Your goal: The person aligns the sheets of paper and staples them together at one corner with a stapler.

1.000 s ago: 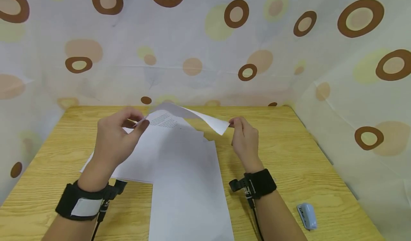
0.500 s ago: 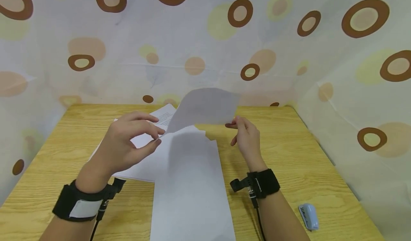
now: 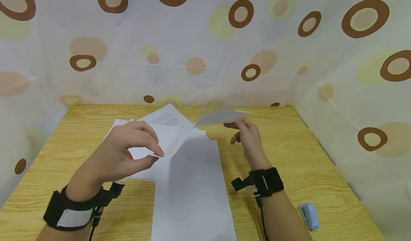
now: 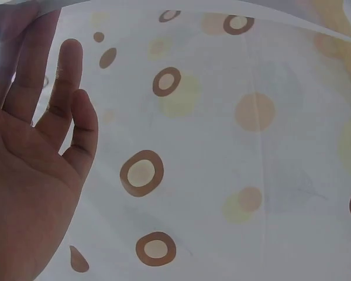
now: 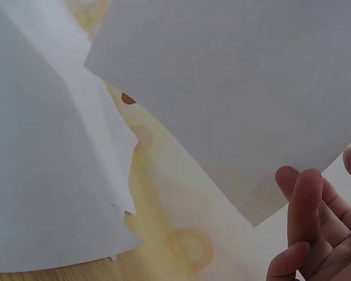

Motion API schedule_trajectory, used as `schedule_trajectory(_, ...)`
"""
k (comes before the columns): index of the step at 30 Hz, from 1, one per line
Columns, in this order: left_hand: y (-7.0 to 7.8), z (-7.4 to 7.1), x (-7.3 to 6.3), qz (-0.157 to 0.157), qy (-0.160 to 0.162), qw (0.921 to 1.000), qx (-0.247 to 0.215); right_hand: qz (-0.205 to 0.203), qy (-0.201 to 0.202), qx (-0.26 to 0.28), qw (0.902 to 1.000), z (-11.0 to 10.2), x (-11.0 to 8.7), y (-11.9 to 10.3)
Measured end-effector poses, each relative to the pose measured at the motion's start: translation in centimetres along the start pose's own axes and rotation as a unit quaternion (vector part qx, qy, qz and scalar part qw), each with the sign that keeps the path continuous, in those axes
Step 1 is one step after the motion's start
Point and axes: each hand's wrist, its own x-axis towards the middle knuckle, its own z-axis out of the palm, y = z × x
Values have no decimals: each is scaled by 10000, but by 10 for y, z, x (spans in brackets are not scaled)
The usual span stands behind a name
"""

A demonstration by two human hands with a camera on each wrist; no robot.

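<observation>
In the head view my left hand (image 3: 126, 152) pinches the near-left corner of a thin white sheet of paper (image 3: 221, 117) between thumb and forefinger. The sheet arches up and rightward, its far end lifted. My right hand (image 3: 250, 137) is at that far end; in the right wrist view its fingers (image 5: 307, 202) touch the sheet near a corner, with the thumb set apart at the frame's edge. Beneath lies a long blank white paper (image 3: 194, 191) with notched far corners. Behind it is a sheet with printed lines (image 3: 170, 115), partly hidden by other papers.
A small light-blue stapler (image 3: 309, 216) lies on the wooden table (image 3: 282, 155) near the front right. A patterned cloth (image 3: 199, 37) hangs along the back and sides. Both wrists wear black straps with cameras and cables.
My left hand has moved down and toward me, keeping its pinch on the sheet. The sheet swung up and rightward, then its far end sank. My right hand's fingers have straightened from their grip on it.
</observation>
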Motion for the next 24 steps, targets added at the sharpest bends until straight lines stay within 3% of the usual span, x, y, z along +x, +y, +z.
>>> schedule_trajectory(7, 8, -4, -2, -204, -657, 9958, -602, 156, -231, 863, 9959, -2, 0, -4)
schedule_trajectory(11, 9, -6, -2, -252, -860, 9936, -693, 230, -321, 514, 9979, -3, 0, -5)
schedule_trajectory(14, 9, -6, -3, -210, -976, 9924, -726, 83, -410, 6, 9991, -3, 1, -3)
schedule_trajectory(24, 9, -5, -6, -398, -1615, 9828, -803, -400, -659, -836, 9935, 2, 1, 1)
